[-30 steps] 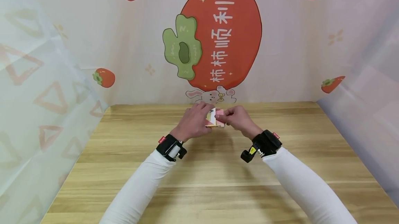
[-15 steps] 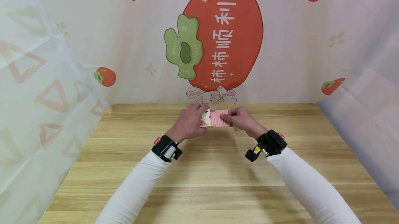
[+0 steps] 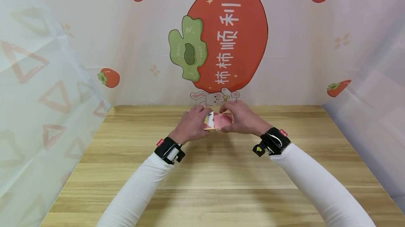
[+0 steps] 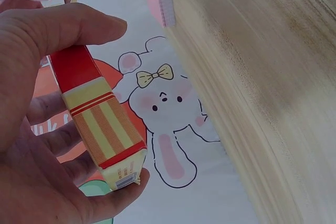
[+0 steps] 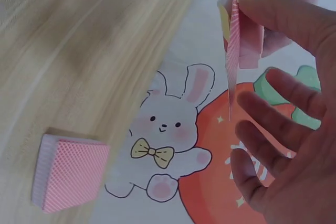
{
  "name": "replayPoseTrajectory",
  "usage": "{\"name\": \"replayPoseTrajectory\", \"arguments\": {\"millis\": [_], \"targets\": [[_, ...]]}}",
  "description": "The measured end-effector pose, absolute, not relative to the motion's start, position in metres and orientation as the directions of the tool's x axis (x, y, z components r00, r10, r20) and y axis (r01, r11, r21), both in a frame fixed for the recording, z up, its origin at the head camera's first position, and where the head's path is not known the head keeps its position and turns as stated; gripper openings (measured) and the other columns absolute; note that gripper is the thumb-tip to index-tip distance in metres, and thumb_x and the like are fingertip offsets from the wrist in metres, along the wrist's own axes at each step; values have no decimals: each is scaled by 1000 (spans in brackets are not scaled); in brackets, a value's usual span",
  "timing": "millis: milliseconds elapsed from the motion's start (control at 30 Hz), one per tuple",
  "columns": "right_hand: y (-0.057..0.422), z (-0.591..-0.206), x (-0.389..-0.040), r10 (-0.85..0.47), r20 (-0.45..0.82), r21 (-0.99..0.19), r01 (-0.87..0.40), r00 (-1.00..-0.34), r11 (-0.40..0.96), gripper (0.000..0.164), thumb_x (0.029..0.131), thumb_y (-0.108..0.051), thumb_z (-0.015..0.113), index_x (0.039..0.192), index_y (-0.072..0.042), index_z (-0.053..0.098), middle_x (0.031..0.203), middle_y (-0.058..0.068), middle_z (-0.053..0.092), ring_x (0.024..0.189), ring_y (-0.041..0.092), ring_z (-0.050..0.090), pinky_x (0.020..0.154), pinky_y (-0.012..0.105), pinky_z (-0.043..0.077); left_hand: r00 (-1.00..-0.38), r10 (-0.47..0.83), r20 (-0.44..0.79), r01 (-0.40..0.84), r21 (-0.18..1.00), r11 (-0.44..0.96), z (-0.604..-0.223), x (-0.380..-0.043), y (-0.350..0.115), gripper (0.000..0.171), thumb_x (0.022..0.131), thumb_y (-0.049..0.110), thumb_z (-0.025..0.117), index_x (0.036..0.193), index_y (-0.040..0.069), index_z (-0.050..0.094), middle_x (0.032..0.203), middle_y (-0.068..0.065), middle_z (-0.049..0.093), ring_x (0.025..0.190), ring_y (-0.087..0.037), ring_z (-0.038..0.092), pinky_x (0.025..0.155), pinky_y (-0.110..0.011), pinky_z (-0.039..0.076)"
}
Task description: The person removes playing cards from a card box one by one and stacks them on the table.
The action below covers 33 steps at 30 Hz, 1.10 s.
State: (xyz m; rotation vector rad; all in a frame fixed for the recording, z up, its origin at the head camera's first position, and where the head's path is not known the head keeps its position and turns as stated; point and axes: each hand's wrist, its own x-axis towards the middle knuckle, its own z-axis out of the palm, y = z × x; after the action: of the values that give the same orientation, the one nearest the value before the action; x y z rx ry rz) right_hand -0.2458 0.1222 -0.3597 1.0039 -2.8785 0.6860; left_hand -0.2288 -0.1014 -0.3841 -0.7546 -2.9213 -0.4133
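Observation:
Near the far edge of the table, my left hand [image 3: 193, 123] grips a red and yellow playing-card box [image 4: 107, 121] marked with an A, thumb on one side and fingers on the other. A pink-patterned playing card [image 3: 223, 121] stands out of the box's right-hand end. My right hand [image 3: 245, 118] spans that card, thumb at its near edge and fingers at its far edge. In the right wrist view the thumb touches the card close to the box, while other fingers spread apart. Whether more cards are behind it cannot be told.
A pink-patterned deck of cards [image 5: 76, 174] lies on the wooden table [image 3: 202, 185], below the hands; the right hand hides it in the head view. A printed cloth wall [image 3: 284, 44] rises directly behind the table's far edge, with more cloth at both sides.
The playing card has slid rightward out of the box. My right hand has gone from pinching its right end to spanning its edges. The left hand with the box shifted slightly left.

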Motion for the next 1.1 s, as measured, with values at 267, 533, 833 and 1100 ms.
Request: {"name": "replayPoseTrajectory", "arguments": {"millis": [267,533,833,1100], "targets": [[114,-359,-247,-672,140,-289,-679,-727,674,54,71,-33,93,115,-13,70,110,2,67,105,26,55,95,44,40,-866,477,147,499,225,837,-383,-228,-101,76,76,27,88,142,14,54,129,-10,58,120,-30,52,93,-54,48],[111,-357,-249,-686,112,-326,-679,-719,658,51,72,-29,93,114,-11,70,107,1,66,97,20,56,83,34,50,-862,482,156,506,227,832,-385,-228,-101,76,75,26,88,141,13,54,128,-10,58,117,-29,53,91,-53,49],[118,-354,-248,-684,51,-274,-669,-728,691,54,70,-31,94,117,-14,73,106,3,62,96,20,56,80,34,53,-869,470,151,493,218,842,-389,-227,-104,73,75,26,87,140,14,55,123,-8,59,113,-29,55,91,-52,49],[132,-353,-251,-696,39,-220,-686,-717,693,61,69,-30,94,125,-20,73,104,5,58,93,21,53,76,33,51,-885,446,133,466,224,856,-395,-228,-109,74,74,26,88,139,14,56,123,-9,59,112,-30,56,89,-52,50]]}}
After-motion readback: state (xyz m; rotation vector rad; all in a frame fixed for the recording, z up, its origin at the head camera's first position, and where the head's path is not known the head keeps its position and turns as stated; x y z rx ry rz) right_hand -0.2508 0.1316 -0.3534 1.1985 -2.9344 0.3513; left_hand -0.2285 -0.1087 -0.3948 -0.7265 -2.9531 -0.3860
